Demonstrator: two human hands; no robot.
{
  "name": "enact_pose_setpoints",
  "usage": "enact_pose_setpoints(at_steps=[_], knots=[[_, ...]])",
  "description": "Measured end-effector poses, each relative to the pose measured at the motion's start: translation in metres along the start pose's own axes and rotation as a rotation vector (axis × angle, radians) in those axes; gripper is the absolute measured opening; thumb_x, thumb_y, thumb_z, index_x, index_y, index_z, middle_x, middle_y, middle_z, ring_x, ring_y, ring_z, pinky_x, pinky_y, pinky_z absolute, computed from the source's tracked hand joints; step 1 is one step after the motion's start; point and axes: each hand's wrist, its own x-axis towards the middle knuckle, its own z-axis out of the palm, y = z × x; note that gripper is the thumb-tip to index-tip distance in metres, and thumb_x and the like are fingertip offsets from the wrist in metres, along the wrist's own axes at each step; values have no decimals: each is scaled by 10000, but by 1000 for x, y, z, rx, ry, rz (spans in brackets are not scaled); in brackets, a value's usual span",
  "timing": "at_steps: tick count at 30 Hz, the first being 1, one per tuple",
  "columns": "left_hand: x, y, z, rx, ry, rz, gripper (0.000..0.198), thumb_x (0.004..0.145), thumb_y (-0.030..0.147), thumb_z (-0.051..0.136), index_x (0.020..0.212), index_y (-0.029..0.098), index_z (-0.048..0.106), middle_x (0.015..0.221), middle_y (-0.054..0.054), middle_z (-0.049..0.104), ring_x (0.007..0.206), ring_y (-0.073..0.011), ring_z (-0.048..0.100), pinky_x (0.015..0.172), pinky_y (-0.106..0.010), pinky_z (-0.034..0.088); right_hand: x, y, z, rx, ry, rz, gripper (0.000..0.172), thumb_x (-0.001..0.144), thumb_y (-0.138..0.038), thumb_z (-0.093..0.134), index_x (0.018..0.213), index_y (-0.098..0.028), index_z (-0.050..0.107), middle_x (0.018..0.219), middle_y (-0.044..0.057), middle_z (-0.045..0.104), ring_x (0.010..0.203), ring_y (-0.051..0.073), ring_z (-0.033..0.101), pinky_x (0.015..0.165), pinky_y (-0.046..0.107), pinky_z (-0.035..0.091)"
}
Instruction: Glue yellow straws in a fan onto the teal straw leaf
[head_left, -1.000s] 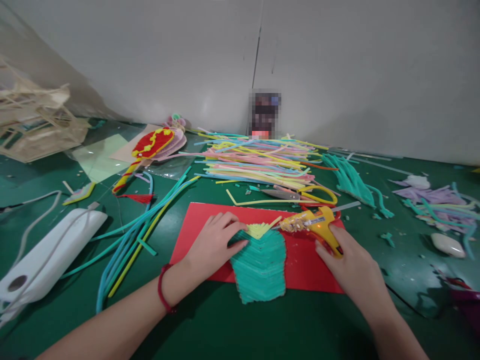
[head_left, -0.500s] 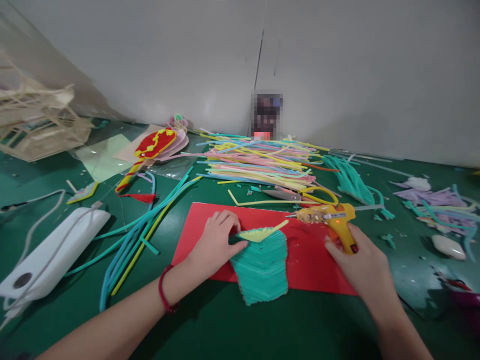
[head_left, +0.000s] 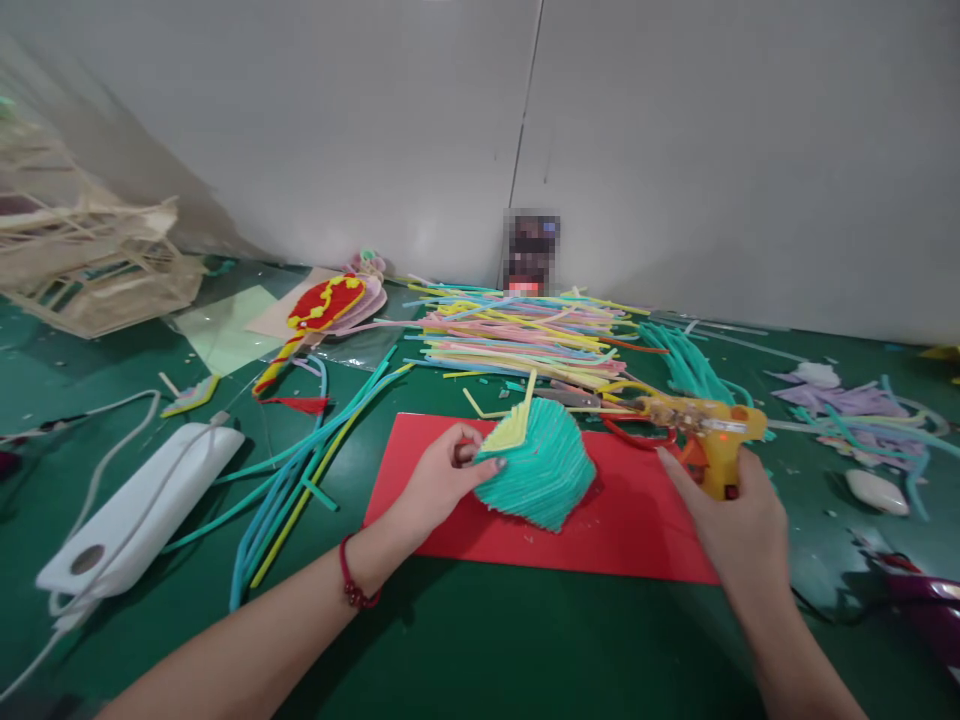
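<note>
can make out no word, brand or number anywhere. can see a pale label (head_left: 729, 427) on the yellow hot glue gun (head_left: 718, 455), but too small to read. can read nothing on the pixelated phone-shaped panel (head_left: 532, 250).

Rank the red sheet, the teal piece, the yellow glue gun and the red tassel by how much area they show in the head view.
Largest to smallest:
1. Red sheet, though partly covered
2. Teal piece
3. Yellow glue gun, partly hidden by fingers
4. Red tassel

Tilted teal panel (head_left: 541, 472) near yellow glue gun (head_left: 714, 430)
</note>
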Motion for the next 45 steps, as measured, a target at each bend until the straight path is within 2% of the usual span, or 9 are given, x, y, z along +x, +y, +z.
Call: enact_pose_setpoints(at_steps=[3, 6, 11, 15, 20, 24, 27, 32, 45], knots=[[1, -2, -1, -146, -21, -47, 483, 584, 489, 786, 801, 200, 466, 708, 35, 616, 653, -131, 598, 625, -264, 460, -7, -13, -14, -17, 55, -15, 464, 622, -662, 608, 715, -255, 404, 600, -34, 463, 508, 160, 437, 482, 288, 338], [1, -2, -1, -188, -4, -52, 494, 561, 488, 806, 808, 192, 495, 751, 14, 651, 690, -149, 632, 670, -286, 486, -17, -26, -18, 23, 69, -88, 468, 642, -662, 603, 679, -255, 374, 577, -49, 427, 482, 135, 404, 456, 270, 320], [1, -2, -2, -191, 6, -76, 479, 577, 477, 800, 842, 190, 521, 797, -3, 665, 739, -166, 649, 682, -292, 497, -32, -36, 7, 83, 31, -145, 402, 694, -602, 587, 794, -223, 498, 600, -22, 488, 497, 148, 452, 461, 268, 366], [-2, -2, -1, -246, -55, -136, 453, 614, 446, 787, 881, 183, 531, 828, -17, 674, 787, -173, 659, 733, -307, 502, -39, -29, 33, 49, -7, -212, 475, 701, -616, 565, 890, -180, 556, 607, 20, 536, 497, 189, 506, 456, 294, 391], [-4, -1, 1, -279, -114, -157, 428, 617, 399, 791, 877, 179, 532, 796, -1, 670, 740, -146, 647, 704, -272, 490, -38, -16, 47, 7, -11, -390, 486, 780, -580, 493, 956, -134, 574, 701, 86, 606, 573, 219, 564, 523, 315, 436], [-4, -1, 1, -275, -110, -150, 401, 632, 388, 779, 870, 181, 531, 803, 3, 668, 720, -134, 638, 692, -261, 482, -40, -13, 51, -6, -14, -493, 402, 829, -518, 491, 931, -138, 572, 678, 64, 583, 557, 197, 558, 516, 296, 445], [-4, -1, 1, -261, -103, -153, 397, 632, 381, 776, 870, 184, 527, 794, 5, 663, 720, -138, 635, 694, -267, 477, -44, -13, 52, -3, 10, -566, 358, 851, -476, 491, 948, -139, 565, 739, 87, 606, 634, 211, 595, 562, 299, 471], [-4, 0, 2, -264, -95, -169, 416, 618, 383, 783, 865, 183, 515, 783, 7, 657, 710, -134, 625, 678, -259, 467, -47, -13, 53, 20, -27, -579, 288, 859, -434, 504, 943, -164, 552, 758, 75, 613, 640, 193, 600, 574, 282, 480], [-3, 0, 1, -290, -104, -146, 412, 616, 377, 800, 861, 169, 544, 790, -7, 665, 705, -132, 622, 657, -247, 471, -47, -9, 57, 47, 37, -657, 323, 884, -444, 486, 971, -143, 563, 822, 105, 637, 715, 204, 620, 601, 284, 488]])
